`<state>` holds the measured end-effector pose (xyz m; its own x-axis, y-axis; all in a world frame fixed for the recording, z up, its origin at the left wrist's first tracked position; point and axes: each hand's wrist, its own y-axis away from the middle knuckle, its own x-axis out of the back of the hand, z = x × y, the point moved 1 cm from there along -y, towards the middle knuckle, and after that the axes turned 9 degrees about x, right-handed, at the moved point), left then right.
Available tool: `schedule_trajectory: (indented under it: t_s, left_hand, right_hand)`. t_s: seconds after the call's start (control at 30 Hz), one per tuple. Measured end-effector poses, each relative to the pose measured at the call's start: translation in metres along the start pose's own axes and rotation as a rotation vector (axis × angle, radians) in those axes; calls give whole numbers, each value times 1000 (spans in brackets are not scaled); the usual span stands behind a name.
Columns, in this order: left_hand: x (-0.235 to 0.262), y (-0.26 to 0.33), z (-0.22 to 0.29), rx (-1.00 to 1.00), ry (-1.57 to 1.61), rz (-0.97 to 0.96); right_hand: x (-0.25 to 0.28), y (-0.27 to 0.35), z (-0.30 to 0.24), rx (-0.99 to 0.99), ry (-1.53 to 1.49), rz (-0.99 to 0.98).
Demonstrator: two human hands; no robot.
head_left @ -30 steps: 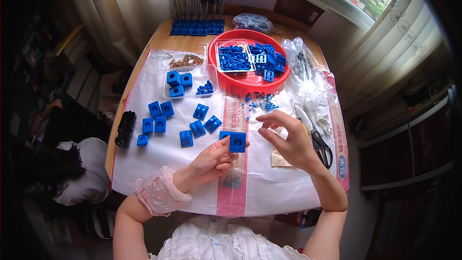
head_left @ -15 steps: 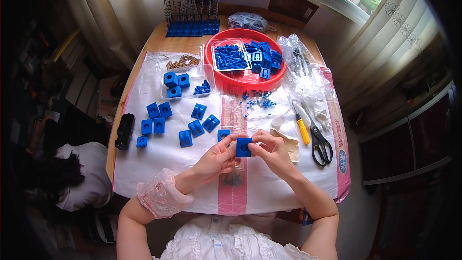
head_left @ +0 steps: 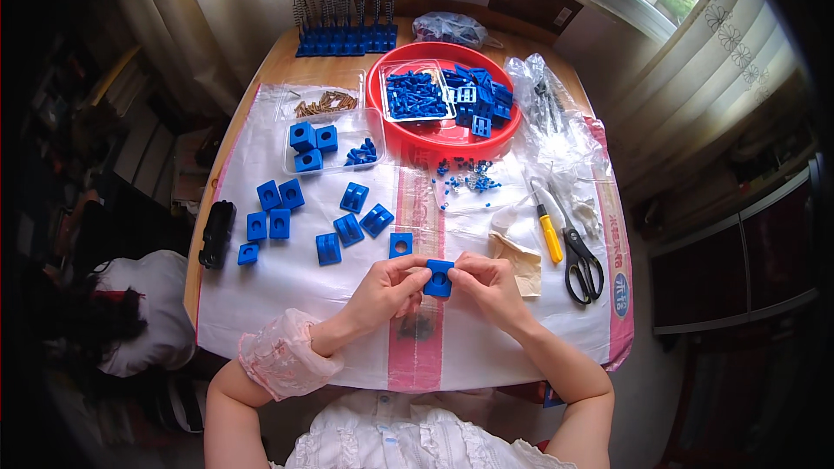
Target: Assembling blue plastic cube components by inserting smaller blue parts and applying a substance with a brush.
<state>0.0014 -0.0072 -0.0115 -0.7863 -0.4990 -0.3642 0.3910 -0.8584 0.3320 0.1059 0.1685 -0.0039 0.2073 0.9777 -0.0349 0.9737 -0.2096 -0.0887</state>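
Observation:
A small blue square block with a round hole is pinched between my two hands, low over the middle of the table. My left hand grips its left edge with thumb and fingers. On its right edge, the thumb and fingertips of my right hand are closed. Just beyond my left hand lies a similar blue holed block. Farther left sit several blue grooved blocks and a group of blue blocks with round holes.
A red basin holds blue parts and a clear tray. A clear plastic box contains blue pieces and screws. Scissors, a yellow-handled tool and brown paper lie at right. A black case is at left; a person is beyond.
The held block has turned and tilted slightly, and sits a little lower. My right fingers have shifted along its edge, and the left hand has moved slightly down.

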Motion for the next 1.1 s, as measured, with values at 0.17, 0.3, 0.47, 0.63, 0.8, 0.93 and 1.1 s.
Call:
schedule_trajectory:
  t_s: [0.17, 0.3, 0.47, 0.63, 0.8, 0.93, 1.1]
  left_hand:
    - [3, -1, 2, 48, 16, 17]
    - [2, -1, 2, 54, 7, 37]
    - [6, -4, -5, 47, 20, 12]
    - [4, -2, -2, 54, 21, 18]
    - [4, -2, 0, 48, 19, 17]
    - [2, -2, 1, 49, 36, 13]
    - [2, -1, 1, 45, 19, 29]
  right_hand:
    - [0, 1, -1, 54, 75, -13]
    - [0, 1, 1, 42, 39, -4]
    - [0, 1, 3, 47, 18, 9]
    - [-1, 1, 3, 52, -1, 14]
    - [0, 1, 5, 55, 21, 13]
    - [0, 0, 4, 60, 16, 11]
    - [0, 1, 3, 37, 40, -3]
